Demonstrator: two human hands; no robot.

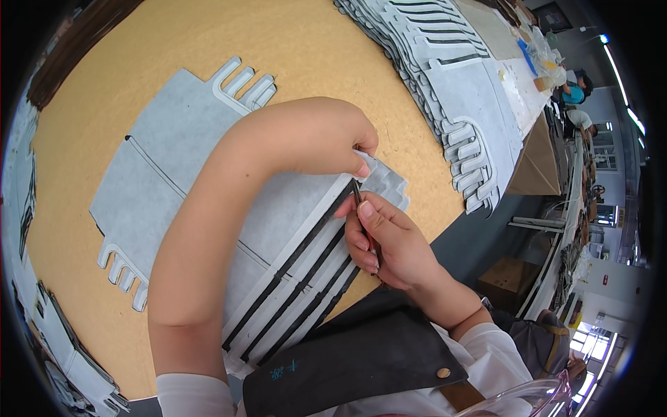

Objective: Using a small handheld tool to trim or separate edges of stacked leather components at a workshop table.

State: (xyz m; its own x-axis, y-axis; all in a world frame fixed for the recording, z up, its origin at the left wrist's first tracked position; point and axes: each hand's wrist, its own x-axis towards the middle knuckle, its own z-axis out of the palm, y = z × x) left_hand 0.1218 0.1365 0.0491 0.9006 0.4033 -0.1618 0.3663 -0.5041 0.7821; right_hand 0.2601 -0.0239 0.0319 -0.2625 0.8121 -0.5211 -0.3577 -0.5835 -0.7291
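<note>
A large grey sheet-like piece [151, 142] lies on the tan table, with rounded finger-like tabs at its edges. Several long black-edged strips [310, 258] run along its near side. My left arm reaches across the piece, and my left hand [363, 149] is closed on the strips' far end, thumb and fingers pinching the grey material. Just beside it, my right hand [389, 240] is closed around a slim tool [358, 192] with a dark, narrow metal tip and some red lower down. That tip is at the black-edged end of a strip; the fingers hide the rest.
A stack of similar grey pieces [451, 90] fills the table's right side. More pieces [73, 347] lie at the lower left. A cardboard box [511, 278] stands on the floor at right. Two people [578, 90] are farther off. A dark apron flap [347, 354] covers my lap.
</note>
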